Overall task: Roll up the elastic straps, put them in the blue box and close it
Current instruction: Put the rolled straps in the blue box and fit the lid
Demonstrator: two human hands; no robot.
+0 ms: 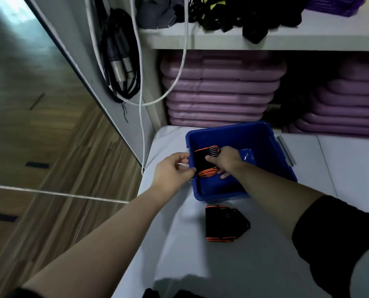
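An open blue box (263,134) stands on the white table (233,265). Inside it, near its left wall, my right hand (227,161) grips a rolled black elastic strap with orange edges (202,161). My left hand (175,172) is at the box's left rim, fingers pinched at the strap's end and the grey latch there; the exact contact is hard to tell. A second black and orange strap (223,224) lies folded on the table just in front of the box.
Stacks of purple mats (220,89) fill the shelf behind the box. Dark clothes (233,16) lie on the upper shelf. Cables (123,67) hang on the left wall. The table's left edge drops to a wooden floor (50,158). A grey latch (286,151) is on the box's right side.
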